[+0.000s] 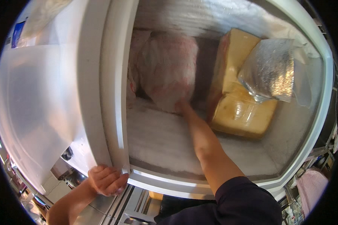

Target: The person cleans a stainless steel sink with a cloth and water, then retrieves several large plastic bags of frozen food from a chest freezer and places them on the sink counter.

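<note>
My right arm reaches down into a chest freezer [157, 135] with frosted inner walls. At its end my right hand [182, 107] touches the lower edge of a whitish plastic bag [169, 70] with reddish marks; blur hides how the fingers sit. My left hand [108, 180] has its fingers curled over the near corner of the white freezer lid [91, 70]. Right of the bag lie yellowish plastic-wrapped blocks [243, 112], and a silver foil pouch [270, 67] rests partly on them.
The freezer's pale rim [307, 149] curves around the opening on the near and right sides. A translucent plastic sheet or bin [36, 98] stands at the left on the lid. A pink striped cloth [311, 188] is at the lower right, outside the freezer.
</note>
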A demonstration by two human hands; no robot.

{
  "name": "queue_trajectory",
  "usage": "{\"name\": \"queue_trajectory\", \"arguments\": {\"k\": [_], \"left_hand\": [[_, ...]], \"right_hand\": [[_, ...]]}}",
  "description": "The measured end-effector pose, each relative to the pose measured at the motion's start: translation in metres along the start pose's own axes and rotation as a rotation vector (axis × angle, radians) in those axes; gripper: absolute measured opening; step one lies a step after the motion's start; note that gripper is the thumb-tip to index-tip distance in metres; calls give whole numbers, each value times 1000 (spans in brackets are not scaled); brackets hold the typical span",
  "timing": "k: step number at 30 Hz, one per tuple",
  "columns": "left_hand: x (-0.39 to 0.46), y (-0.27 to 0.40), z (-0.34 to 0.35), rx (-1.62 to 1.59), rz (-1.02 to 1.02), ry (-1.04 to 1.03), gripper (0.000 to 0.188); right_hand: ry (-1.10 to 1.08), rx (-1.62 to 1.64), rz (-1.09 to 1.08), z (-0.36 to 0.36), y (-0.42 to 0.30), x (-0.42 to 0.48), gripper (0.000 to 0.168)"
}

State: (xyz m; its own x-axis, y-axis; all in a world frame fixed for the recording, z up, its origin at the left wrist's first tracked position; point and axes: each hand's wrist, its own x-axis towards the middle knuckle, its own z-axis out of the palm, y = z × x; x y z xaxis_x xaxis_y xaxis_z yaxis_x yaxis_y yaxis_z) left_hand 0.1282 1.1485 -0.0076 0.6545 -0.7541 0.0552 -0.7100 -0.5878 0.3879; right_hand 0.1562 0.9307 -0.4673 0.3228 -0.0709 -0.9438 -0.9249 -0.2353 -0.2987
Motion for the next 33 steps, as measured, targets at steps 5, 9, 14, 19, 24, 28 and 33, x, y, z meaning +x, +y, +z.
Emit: {"name": "queue_trajectory", "arguments": {"k": [5, 9, 14, 19, 24, 28, 33], "left_hand": [[-1, -1, 4, -2, 10, -62, 5], [3, 0, -4, 39, 34, -114, 9], [-10, -9, 9, 57, 167, 7, 14], [-1, 4, -9, 43, -5, -56, 15], [-7, 7, -10, 40, -21, 27, 14], [-20, 10, -5, 21, -48, 9, 11], [-14, 7, -3, -58, -48, 51, 12]], "right_hand": [[143, 198, 53, 27, 8, 15, 50], [189, 286, -2, 33, 1, -10, 49], [228, 339, -133, 17, -40, -65, 48], [249, 262, -270, -26, -130, -146, 48], [322, 100, -389, -43, -207, -230, 48], [370, -346, -572, -79, -227, -318, 46], [126, -724, -610, -139, -241, -439, 35]]}}
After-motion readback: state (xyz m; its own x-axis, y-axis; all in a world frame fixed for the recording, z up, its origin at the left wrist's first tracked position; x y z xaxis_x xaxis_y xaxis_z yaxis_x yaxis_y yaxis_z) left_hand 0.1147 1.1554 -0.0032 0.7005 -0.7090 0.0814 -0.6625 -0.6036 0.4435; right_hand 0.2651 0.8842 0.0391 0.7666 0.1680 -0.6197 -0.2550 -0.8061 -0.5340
